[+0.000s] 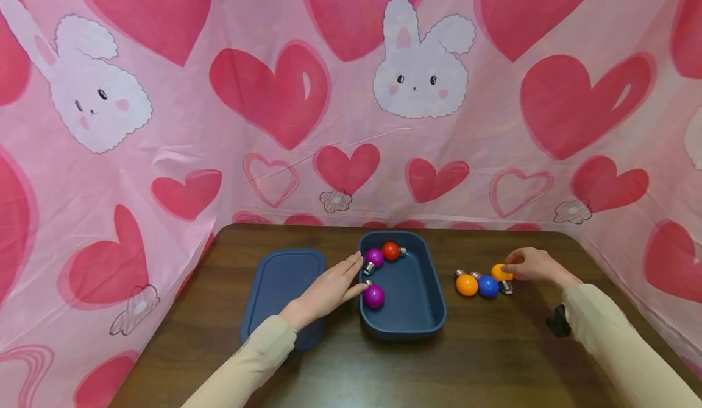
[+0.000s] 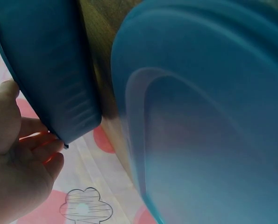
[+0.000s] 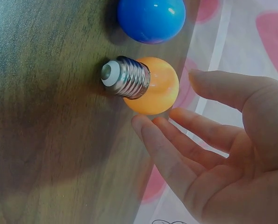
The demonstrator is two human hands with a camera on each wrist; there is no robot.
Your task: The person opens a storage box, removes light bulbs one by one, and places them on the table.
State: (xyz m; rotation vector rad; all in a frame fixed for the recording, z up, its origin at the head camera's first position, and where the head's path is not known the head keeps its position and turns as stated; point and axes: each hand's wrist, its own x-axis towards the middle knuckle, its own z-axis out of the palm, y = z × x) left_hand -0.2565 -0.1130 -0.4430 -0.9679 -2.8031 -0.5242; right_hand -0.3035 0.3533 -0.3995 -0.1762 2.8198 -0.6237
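My left hand [image 1: 329, 289] rests at the near left wall of a dark blue container [image 1: 433, 292], fingers fairly straight along its rim; the left wrist view shows the fingertips at the rim. Inside lie a red light bulb [image 1: 391, 251] and two purple light bulbs [image 1: 374, 296]. On the right, my right hand [image 1: 534, 266] reaches around an orange light bulb [image 3: 160, 88] with its metal screw base toward the camera. In the right wrist view the thumb stands apart from the bulb and the fingertips are right at its edge. A blue light bulb [image 3: 151, 18] lies beside it.
A dark blue lid [image 1: 285, 292] lies flat on the brown wooden table [image 1: 395, 371], left of the container and beneath the left forearm. Another orange light bulb [image 1: 467, 285] lies left of the blue one. A pink heart-patterned cloth [image 1: 351, 128] hangs behind the table.
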